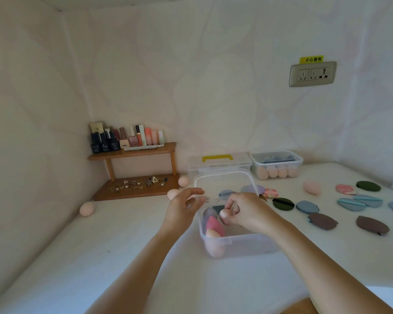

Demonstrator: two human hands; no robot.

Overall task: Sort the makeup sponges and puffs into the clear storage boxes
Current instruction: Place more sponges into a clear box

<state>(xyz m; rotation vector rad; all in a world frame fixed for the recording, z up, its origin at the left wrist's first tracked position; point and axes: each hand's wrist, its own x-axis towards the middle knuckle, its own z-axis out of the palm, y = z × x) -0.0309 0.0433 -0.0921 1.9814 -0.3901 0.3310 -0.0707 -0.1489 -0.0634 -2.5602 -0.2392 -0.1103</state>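
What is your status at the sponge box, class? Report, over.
Left hand open beside clear box. Right hand pinches peach sponge above the box. Puffs loose at right, nothing blocking.

Upright lid [225,174] behind open-topped box [238,244]

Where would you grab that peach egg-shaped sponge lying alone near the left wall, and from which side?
Pinch the peach egg sponge across its fat middle, coming down from above. It lies loose on the white tabletop with the wall close on its left, so a sideways reach looks cramped, and its rounded ends would probably slip out of a pinch. The open left hand is the nearer one.
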